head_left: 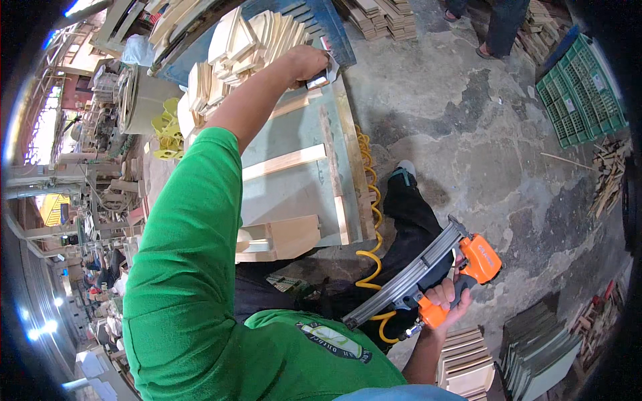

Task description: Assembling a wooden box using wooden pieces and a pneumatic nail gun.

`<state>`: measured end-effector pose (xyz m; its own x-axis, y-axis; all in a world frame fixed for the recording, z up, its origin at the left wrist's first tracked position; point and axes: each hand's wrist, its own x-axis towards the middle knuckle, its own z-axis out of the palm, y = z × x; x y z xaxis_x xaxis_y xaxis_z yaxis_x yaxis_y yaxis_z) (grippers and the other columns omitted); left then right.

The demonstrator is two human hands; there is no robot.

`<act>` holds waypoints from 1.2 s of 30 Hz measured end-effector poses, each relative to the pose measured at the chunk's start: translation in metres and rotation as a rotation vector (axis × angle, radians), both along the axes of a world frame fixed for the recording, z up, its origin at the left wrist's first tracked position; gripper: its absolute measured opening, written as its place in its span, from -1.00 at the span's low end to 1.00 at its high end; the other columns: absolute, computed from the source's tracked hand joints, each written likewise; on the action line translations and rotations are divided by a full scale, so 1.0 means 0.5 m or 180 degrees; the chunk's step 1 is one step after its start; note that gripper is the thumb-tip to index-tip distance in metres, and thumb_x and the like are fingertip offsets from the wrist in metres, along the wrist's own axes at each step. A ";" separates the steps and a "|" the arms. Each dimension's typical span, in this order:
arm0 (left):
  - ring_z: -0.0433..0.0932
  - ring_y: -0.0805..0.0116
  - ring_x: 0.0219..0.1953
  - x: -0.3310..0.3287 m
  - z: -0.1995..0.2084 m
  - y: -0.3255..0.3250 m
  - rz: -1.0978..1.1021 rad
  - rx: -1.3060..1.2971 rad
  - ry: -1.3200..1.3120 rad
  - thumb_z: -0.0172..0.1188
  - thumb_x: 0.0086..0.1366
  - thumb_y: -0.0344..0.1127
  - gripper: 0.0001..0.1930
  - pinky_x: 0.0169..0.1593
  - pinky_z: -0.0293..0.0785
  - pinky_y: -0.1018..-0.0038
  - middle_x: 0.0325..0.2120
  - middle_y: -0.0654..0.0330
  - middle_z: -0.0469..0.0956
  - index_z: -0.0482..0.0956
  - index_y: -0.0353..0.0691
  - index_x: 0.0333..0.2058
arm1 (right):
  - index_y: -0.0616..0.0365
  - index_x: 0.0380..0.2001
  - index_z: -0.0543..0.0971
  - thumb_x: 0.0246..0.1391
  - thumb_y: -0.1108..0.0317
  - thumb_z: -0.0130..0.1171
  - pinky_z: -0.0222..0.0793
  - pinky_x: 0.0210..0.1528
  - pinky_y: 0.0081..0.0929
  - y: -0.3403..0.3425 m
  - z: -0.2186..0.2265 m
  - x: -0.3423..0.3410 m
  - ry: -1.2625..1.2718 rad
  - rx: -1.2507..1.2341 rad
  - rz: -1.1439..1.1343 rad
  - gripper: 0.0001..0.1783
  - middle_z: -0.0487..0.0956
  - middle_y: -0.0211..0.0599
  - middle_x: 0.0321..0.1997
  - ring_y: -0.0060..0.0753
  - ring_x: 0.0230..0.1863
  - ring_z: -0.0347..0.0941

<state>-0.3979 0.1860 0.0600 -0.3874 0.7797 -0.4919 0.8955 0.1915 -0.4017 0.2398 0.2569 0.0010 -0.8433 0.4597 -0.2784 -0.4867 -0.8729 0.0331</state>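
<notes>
My left arm, in a green sleeve, stretches over the worktable (271,194) to its far right corner. There my left hand (309,65) is closed on a small dark-and-white box (318,81); its fingers are partly hidden. My right hand (444,302) grips an orange nail gun (480,259) by its dark handle, out beyond the table's near right side. The gun's long grey magazine slants across my leg. A coiled yellow air hose (368,257) runs from the gun up along the table's edge. Stacked pale wooden pieces (234,47) stand beside my left forearm.
Wooden strips (284,163) lie on the table, with a wooden assembly (279,238) at its near edge. Green crates (580,93) and scrap wood (607,175) stand to the right. Panel stacks (466,364) sit near my right forearm. Another person's legs (503,27) show at the top.
</notes>
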 end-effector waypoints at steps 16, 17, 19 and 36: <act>0.68 0.05 0.01 -0.016 -0.012 0.003 -0.0279 -0.0146 -0.0055 0.14 0.31 -0.34 -0.60 0.09 0.57 0.09 -0.10 0.10 0.70 0.58 0.11 0.12 | -0.02 0.57 0.01 0.40 0.10 0.05 0.31 -0.23 -0.35 0.002 0.004 0.000 -0.0036 -0.0206 0.0023 -0.20 0.32 -0.44 -0.46 -0.56 -0.52 0.28; 0.68 0.05 0.01 -0.013 -0.006 0.009 -0.0284 -0.0125 -0.0055 0.14 0.31 -0.34 -0.60 0.09 0.57 0.09 -0.10 0.10 0.70 0.58 0.11 0.12 | -0.02 0.57 0.01 0.40 0.10 0.05 0.31 -0.23 -0.35 0.002 0.005 0.000 -0.0037 -0.0186 0.0017 -0.20 0.32 -0.44 -0.46 -0.56 -0.52 0.28; 0.68 0.02 -0.01 -0.009 0.007 0.022 -0.0113 -0.0518 -0.0057 0.15 0.31 -0.31 -0.70 0.05 0.59 0.10 -0.14 0.12 0.70 0.63 0.04 0.01 | -0.03 0.56 0.02 0.39 0.10 0.08 0.31 -0.23 -0.36 0.002 0.003 0.002 -0.0078 -0.0184 0.0012 -0.19 0.32 -0.45 -0.46 -0.57 -0.52 0.28; 0.69 0.10 -0.08 -0.028 0.017 -0.043 -0.0880 0.0295 0.0617 0.15 0.31 -0.24 -0.79 0.06 0.58 0.18 -0.18 0.15 0.70 0.65 -0.12 -0.14 | 0.06 0.55 0.03 0.41 0.11 0.00 0.34 -0.25 -0.42 0.000 0.023 -0.013 -0.0164 0.0010 0.0016 -0.23 0.33 -0.47 -0.45 -0.63 -0.52 0.29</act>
<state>-0.4118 0.1643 0.0684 -0.2348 0.9060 -0.3522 0.8273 -0.0039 -0.5618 0.2331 0.2567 0.0123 -0.8302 0.4563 -0.3202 -0.4833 -0.8754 0.0055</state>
